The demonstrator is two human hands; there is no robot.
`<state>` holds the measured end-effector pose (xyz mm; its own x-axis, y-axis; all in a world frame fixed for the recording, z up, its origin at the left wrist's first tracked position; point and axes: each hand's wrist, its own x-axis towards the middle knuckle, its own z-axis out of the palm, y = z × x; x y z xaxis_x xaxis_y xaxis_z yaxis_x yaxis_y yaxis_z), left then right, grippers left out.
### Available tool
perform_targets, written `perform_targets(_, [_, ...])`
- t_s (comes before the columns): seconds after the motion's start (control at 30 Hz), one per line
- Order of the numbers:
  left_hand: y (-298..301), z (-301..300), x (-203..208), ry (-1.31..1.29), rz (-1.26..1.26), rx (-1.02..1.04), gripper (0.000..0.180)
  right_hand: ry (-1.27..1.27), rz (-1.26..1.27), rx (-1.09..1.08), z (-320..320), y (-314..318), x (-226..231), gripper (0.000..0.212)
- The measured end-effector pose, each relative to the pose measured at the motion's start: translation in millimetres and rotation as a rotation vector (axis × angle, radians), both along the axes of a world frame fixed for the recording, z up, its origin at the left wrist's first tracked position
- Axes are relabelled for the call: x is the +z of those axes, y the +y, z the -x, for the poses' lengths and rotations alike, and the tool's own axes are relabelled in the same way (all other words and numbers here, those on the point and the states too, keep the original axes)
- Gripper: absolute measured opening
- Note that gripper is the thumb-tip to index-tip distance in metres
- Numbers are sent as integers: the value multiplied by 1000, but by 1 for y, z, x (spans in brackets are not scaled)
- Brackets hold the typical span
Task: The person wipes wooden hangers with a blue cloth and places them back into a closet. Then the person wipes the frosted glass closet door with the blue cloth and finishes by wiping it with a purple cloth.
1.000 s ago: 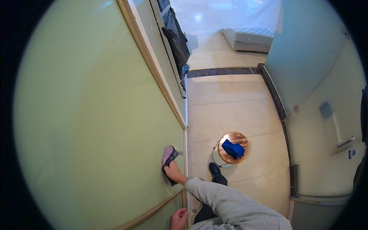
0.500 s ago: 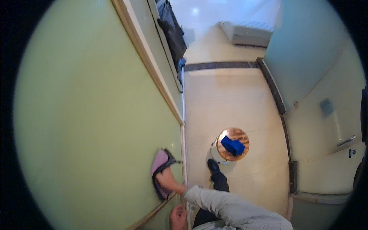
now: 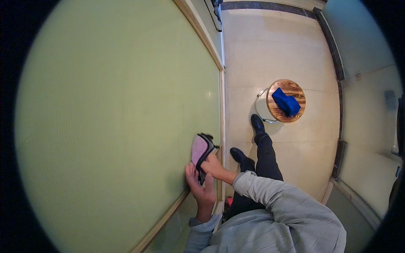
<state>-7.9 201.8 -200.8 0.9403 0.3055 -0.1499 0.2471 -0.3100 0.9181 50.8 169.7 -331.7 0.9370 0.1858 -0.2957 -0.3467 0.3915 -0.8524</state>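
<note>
A pink cleaning mitt (image 3: 198, 151) with black edging rests against the tall pale-green panel (image 3: 105, 105) at the left. My right hand (image 3: 211, 165) reaches into the mitt, its fingers hidden inside. At the mitt's lower end is my left hand (image 3: 201, 192), open, thumb and fingers apart on either side of it. The fingertips are close to the mitt's edge and seem to touch it.
A white bucket (image 3: 262, 106) with a round wooden lid (image 3: 289, 89) stands on the beige floor (image 3: 261, 50), a folded blue cloth (image 3: 287, 102) on top. My dark shoes (image 3: 257, 124) are beside it. Frosted panels (image 3: 367, 122) line the right side.
My left hand has risen from the lower edge to the mitt, its fingers spreading. The mitt now looks more curved, and my view has tilted toward the near floor.
</note>
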Motion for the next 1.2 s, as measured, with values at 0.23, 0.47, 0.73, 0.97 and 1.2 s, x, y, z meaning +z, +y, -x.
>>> perform_targets(0.23, [-5, -18, -6, 38, -111, -26, 75, -79, 384, -264, -127, -9, -53, 35])
perform_targets(0.47, [-9, -26, -19, 50, -142, -56, 75, 179, 188, -346, -56, 5, -108, 28])
perform_targets(0.73, [-10, -26, -38, 70, -117, -21, 74, 116, -1, -246, -53, -3, -29, 47])
perform_targets(0.97, [-10, -36, -51, 183, -164, -64, 76, -53, 564, -433, -200, -17, -99, 25])
perform_targets(1.2, [-15, -48, -73, 297, -163, -87, 77, -15, 424, -185, -136, -12, -171, 31])
